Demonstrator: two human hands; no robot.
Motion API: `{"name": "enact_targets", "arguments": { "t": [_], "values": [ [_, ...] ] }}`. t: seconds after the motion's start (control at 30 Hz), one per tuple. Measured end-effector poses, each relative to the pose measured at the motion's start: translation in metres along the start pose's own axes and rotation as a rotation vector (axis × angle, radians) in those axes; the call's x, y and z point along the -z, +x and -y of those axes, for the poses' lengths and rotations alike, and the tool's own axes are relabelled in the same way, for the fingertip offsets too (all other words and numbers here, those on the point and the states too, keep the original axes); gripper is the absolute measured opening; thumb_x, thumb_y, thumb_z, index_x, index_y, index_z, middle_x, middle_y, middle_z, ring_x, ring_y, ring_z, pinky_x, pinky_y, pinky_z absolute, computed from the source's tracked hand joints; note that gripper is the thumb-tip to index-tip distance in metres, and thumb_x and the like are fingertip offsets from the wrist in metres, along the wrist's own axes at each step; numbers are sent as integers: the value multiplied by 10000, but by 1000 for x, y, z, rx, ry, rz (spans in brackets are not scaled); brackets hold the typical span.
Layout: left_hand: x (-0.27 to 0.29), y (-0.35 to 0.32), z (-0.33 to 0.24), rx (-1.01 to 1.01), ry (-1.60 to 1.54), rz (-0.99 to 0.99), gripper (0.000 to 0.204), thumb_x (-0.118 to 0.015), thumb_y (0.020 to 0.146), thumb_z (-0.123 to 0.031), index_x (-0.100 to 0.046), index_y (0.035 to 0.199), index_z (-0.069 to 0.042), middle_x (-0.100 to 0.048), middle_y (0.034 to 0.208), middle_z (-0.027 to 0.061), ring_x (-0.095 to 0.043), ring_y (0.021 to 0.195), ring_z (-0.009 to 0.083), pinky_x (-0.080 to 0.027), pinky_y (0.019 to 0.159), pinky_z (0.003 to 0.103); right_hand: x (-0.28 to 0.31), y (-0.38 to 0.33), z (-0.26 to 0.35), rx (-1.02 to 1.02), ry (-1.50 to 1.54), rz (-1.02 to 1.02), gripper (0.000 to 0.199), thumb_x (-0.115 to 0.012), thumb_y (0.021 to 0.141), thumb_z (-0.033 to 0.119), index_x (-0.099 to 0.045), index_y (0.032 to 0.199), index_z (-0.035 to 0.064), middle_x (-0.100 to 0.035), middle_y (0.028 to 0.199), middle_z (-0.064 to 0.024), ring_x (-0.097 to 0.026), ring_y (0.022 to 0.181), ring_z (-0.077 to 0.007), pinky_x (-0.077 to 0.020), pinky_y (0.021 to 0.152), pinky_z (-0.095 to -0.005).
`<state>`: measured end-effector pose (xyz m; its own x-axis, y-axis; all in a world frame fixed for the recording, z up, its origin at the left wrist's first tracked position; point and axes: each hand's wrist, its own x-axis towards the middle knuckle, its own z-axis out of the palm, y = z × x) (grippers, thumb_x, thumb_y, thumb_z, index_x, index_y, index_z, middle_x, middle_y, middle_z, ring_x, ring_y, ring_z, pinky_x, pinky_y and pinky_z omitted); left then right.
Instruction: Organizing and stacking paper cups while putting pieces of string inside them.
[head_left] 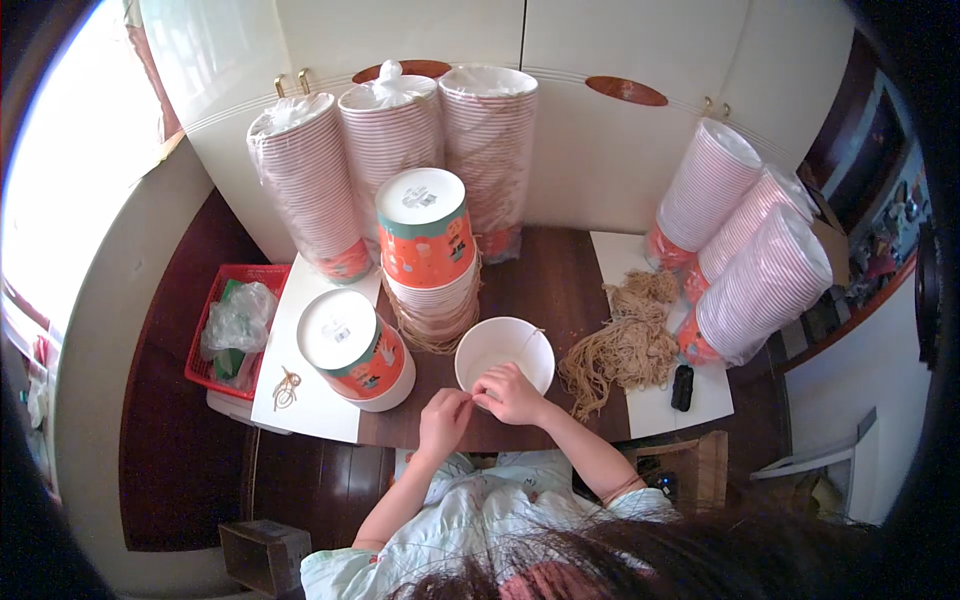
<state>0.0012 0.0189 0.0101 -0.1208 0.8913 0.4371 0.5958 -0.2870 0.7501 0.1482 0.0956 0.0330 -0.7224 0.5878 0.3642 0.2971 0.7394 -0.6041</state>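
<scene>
A white paper bucket stands upright, mouth up, near the front edge of the table. My left hand is closed in a pinch just outside its near left rim. Across that near rim lies my right hand, its fingers pinched together and meeting the left fingertips. Whatever is between the fingers is too small to make out. A thin piece of cord shows at the bucket's far right rim. To the right is a loose heap of tan cords.
Left of the bucket stand an upside-down orange bucket and a bucket stack with cord around it. Wrapped stacks rise behind; more wrapped stacks lean at right. A black object, cord loop and red basket flank these.
</scene>
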Motion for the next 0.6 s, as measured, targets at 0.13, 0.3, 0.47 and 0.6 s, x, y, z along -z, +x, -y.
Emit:
{"name": "enact_targets", "arguments": {
  "t": [0.13, 0.3, 0.47, 0.6],
  "values": [
    [4, 5, -5, -30, 15, 33, 67, -596, 721, -35, -585, 786, -27, -572, 765, 119, -576, 690, 276, -471, 596, 339, 1, 0, -1, 7, 23, 8, 96, -595, 727, 158, -531, 730, 87, -566, 735, -24, -547, 748, -203, -354, 719, -340],
    [4, 4, 9, -89, -15, 108, 65, -577, 755, -40, -556, 810, -13, -579, 755, 106, -591, 677, 222, -477, 581, 308, 6, 2, 4, -39, 79, 83, 108, -577, 757, 161, -515, 797, 83, -566, 751, -38, -553, 753, -202, -362, 735, -335],
    [0, 9, 1, 394, -346, 108, 122, -557, 802, -106, -510, 852, -5, -587, 722, 87, -585, 621, 133, -477, 533, 263, 26, 2, 27, -123, 254, 143, 169, -589, 743, 123, -496, 864, 49, -545, 672, -65, -549, 630, -218, -426, 620, -329],
    [-10, 8, 27, 478, -318, 244, 207, -569, 800, -186, -477, 810, -2, -556, 639, 63, -540, 516, 117, -443, 435, 243, 41, 0, 61, -12, 230, 174, 144, -579, 755, 131, -511, 865, 67, -544, 694, -101, -553, 655, -245, -440, 595, -360]
  ]
}}
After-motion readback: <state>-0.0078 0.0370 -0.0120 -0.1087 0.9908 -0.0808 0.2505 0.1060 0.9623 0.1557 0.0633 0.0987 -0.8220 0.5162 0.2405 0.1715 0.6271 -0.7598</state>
